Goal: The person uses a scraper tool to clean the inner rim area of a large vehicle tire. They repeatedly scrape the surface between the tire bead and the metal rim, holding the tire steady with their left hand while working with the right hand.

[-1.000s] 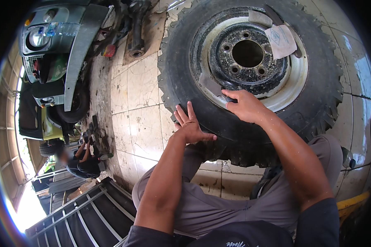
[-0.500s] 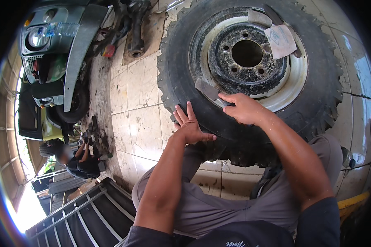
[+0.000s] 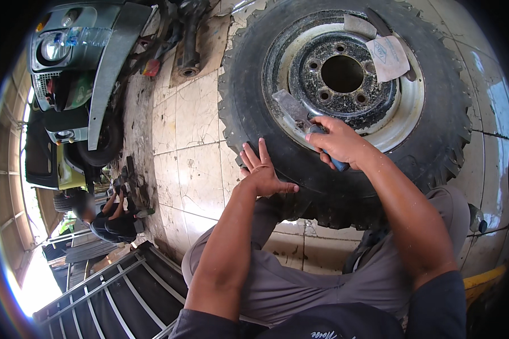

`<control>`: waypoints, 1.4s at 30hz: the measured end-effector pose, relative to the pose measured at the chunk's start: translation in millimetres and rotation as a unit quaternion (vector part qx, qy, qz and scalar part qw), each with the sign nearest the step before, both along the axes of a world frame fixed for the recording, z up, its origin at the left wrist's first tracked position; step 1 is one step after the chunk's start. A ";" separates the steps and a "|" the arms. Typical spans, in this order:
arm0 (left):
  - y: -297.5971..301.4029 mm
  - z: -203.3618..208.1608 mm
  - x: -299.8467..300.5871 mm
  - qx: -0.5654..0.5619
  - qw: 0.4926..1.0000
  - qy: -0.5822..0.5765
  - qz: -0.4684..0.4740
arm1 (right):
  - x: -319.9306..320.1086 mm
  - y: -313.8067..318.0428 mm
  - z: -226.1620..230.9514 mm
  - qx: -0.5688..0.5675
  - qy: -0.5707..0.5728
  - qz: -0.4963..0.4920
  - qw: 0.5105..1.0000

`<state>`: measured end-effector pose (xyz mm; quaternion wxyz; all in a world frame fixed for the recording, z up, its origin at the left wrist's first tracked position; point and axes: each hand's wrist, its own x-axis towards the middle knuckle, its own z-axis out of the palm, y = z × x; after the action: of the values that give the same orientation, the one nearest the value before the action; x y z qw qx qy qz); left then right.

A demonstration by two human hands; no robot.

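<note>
A large knobby tyre (image 3: pixel 246 85) lies flat on the floor before me, around a steel wheel rim (image 3: pixel 402 125) with chipped black and white paint. My right hand (image 3: pixel 345 142) is closed around the blue handle of a scraper (image 3: pixel 291 106). The scraper's wide, flat metal blade points up and left over the rim's near-left part; whether it touches cannot be told. With fingers spread, my left hand (image 3: pixel 263 174) rests on the tyre's near-left side, holding nothing. A sandpaper sheet (image 3: pixel 387 58) and a smaller sandpaper piece (image 3: pixel 359 25) lie on the rim's far right.
A long dark flat piece (image 3: pixel 377 21) lies partly under the sandpaper. White floor tiles (image 3: pixel 195 130) surround the tyre. At left are a dark vehicle front (image 3: pixel 73 39), metal parts (image 3: pixel 189 48) and another person (image 3: pixel 113 223) handling something. A barred metal frame (image 3: pixel 121 288) stands near left.
My right hand has turned the scraper, so its blade now lies farther in over the rim and more of the blue handle shows. The left hand stays put.
</note>
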<state>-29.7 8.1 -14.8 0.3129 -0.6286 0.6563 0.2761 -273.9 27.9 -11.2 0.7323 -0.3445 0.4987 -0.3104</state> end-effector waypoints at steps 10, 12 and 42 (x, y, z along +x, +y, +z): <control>-1.3 0.5 4.9 -0.008 1.000 0.025 -0.012 | -13.2 -28.5 -17.3 -0.030 0.130 0.092 0.987; -0.4 -2.1 8.0 -0.018 0.999 0.028 -0.019 | -12.8 -33.3 -5.5 -0.080 0.195 0.121 0.970; -9.4 -4.9 12.3 0.034 0.997 0.047 -0.057 | -27.6 -69.7 -54.2 -0.316 0.263 0.169 0.896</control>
<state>-17.4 -1.3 -19.7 0.3179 -0.5655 0.6952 0.3097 -301.4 -41.8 -65.4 0.4684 -0.7061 0.4830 -0.2210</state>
